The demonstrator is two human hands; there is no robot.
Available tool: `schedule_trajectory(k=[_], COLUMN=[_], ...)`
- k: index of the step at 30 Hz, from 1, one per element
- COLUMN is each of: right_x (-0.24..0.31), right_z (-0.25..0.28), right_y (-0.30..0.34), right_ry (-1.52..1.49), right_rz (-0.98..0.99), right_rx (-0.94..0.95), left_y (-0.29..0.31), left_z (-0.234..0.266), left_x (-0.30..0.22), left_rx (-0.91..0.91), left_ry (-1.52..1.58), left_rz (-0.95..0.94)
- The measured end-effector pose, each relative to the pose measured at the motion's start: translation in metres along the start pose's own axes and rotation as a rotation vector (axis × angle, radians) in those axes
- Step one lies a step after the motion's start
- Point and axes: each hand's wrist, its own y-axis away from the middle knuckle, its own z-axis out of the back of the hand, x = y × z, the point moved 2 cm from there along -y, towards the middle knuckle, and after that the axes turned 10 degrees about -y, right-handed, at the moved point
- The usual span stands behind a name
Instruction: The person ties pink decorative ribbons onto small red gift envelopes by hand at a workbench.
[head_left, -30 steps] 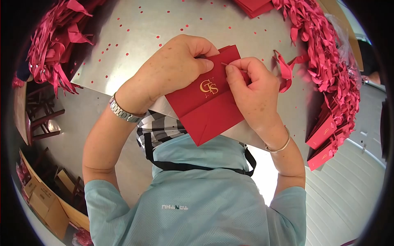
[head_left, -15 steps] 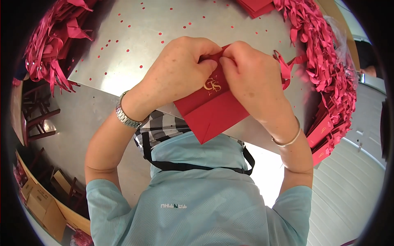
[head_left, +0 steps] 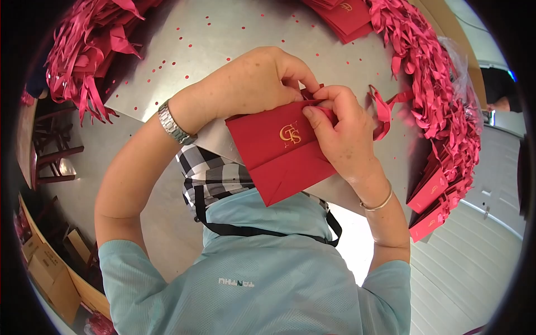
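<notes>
One red paper bag [head_left: 282, 153], gold emblem [head_left: 290, 134] newly uncovered.
I see left hand [head_left: 268, 78] narrow, grip hidden; right hand [head_left: 347, 131] pinching its rim; bare metal tabletop [head_left: 223, 34] beyond.

A brown cardboard box [head_left: 51, 272] sits lower left, with dark wooden furniture [head_left: 58, 178] on grey floor [head_left: 103, 146]

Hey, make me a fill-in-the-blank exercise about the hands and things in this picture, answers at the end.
The person's right hand pinches a rectangular red paper bag whose emblem is coloured ____.
The silver metal link band circles the person's ____ wrist.
Tiny round dots scattered on the grey metal table are coloured ____.

Missing words: gold; left; red.
</notes>
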Motion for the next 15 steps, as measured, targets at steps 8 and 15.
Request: schedule_trajectory(k=[8,15], right_x=[0.002,-0.011], right_z=[0.002,-0.005], right_y=[0.005,0.003], right_ry=[0.004,-0.008], right_rz=[-0.021,-0.150], right_rx=[0.020,0.082], left_y=[-0.006,-0.002], left_z=[-0.008,-0.008], left_x=[0.003,0.013], left_rx=[-0.073,-0.276], left_ry=[-0.252,-0.416], left_rz=[-0.263,-0.229])
